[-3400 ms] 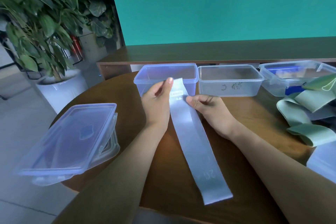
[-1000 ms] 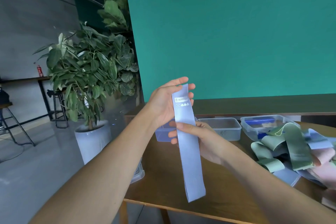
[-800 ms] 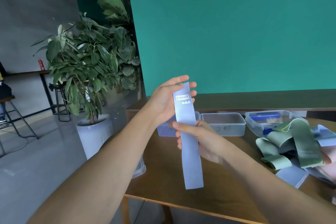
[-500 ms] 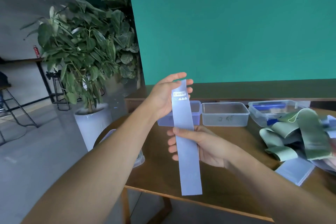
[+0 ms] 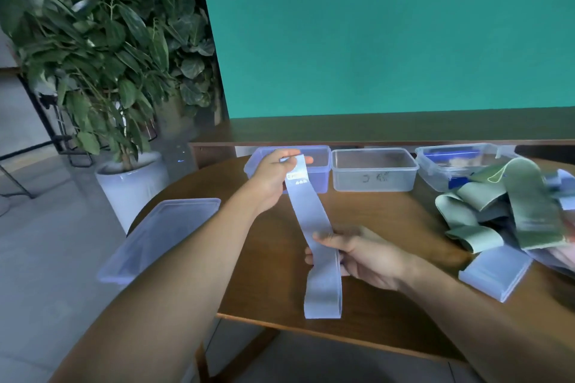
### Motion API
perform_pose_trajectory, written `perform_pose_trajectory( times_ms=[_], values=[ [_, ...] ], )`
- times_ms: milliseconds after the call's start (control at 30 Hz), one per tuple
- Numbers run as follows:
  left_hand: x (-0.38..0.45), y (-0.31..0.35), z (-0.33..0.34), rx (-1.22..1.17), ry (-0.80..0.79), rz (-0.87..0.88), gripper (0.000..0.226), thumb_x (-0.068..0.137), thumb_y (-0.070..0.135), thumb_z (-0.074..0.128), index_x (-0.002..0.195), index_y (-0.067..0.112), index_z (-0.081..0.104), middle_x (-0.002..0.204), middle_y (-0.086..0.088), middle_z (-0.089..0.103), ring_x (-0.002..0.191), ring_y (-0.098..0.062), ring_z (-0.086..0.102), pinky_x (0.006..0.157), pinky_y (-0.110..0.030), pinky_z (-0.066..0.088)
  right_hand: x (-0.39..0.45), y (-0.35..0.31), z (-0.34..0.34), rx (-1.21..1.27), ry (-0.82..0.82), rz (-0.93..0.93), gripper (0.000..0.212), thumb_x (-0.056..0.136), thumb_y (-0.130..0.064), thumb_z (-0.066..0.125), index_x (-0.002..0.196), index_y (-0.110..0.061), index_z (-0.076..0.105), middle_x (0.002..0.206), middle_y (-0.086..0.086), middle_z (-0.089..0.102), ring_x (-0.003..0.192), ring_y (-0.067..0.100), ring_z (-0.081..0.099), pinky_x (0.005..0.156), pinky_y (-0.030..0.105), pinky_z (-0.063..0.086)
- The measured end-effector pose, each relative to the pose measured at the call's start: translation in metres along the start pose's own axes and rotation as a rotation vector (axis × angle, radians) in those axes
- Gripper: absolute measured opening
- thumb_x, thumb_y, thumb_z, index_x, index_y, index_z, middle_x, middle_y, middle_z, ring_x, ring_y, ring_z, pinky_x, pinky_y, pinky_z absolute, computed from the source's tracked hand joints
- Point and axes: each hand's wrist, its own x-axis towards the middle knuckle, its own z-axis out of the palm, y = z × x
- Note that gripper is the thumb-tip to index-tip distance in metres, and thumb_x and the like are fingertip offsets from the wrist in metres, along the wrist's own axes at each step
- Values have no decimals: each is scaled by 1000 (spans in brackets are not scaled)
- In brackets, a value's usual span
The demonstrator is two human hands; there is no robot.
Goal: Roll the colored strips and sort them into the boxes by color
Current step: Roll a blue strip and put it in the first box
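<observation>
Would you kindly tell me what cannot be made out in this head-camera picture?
- Label print on the blue strip: too small, partly behind the left hand.
- Right box contents: blurred through the plastic, partly hidden by green strips.
- Strip pile's right side: cut off by the frame edge.
- Markings on the middle box: too faint.
- Right hand fingertips: behind the strip.

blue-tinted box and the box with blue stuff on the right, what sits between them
In the head view, one clear box stands between the blue-tinted box and the right-hand box. It looks empty.
</observation>
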Motion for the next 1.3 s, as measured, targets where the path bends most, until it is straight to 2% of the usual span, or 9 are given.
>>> perform_pose_trajectory(
  times_ms=[100,200,467,833,933,1000,1067,1167,1300],
  values=[
    [9,-14,-4,-27,31,22,19,106,7,46,120,8,58,115,-10,72,105,-25,67,82,-33,49,11,-2,-11,-111,59,-22,30,96,-22,68,119,-3,69,116,26,70,104,32,71,98,50,55],
    [20,-25,-10,-7,73,46,13,103,11,55,114,12,62,110,-8,72,104,-25,68,77,-33,49,19,-10,-16,-233,66,-12,26,96,-26,68,116,-10,71,110,6,77,105,23,73,104,46,52],
    [34,-42,-17,3,138,120,15,93,10,69,107,15,71,104,-4,74,102,-23,69,72,-28,55,27,-25,-27,-748,124,85,20,90,-36,76,95,-16,74,88,-5,78,75,10,74,57,23,56],
    [40,-29,-22,136,206,184,11,93,20,72,102,26,72,90,20,71,80,5,67,64,-16,50,32,1,-3,-184,-47,119,34,90,-9,73,122,3,66,109,13,77,102,25,75,95,43,59],
    [38,-38,-26,173,194,191,14,92,16,72,105,21,73,91,18,71,76,8,66,59,-15,50,26,0,2,-387,32,49,27,95,-15,70,120,-5,68,102,4,78,90,14,76,86,32,62],
    [37,-48,-28,174,181,200,16,92,14,72,107,18,74,93,15,72,75,10,66,58,-16,50,22,-4,2,-835,228,-45,31,95,-38,69,119,-19,67,97,-9,73,79,5,72,70,16,57],
    [37,-56,-28,171,172,211,18,91,13,73,108,16,75,96,12,73,76,9,66,58,-15,50,20,-5,-3,-1128,381,-123,43,91,-55,67,122,-25,64,98,-14,66,85,3,65,72,16,51],
    [39,-64,-26,159,164,229,17,89,10,75,106,13,76,97,5,75,75,4,65,63,-11,46,20,2,-11,-1097,316,-212,42,88,-54,70,122,-29,64,100,-16,65,93,2,61,82,20,53],
    [44,-76,-27,190,203,241,18,85,11,79,101,18,77,100,7,76,94,-6,71,84,-19,53,17,16,-16,-987,157,-344,33,84,-47,78,113,-32,71,93,-14,65,88,4,61,76,16,46]
  ],
)
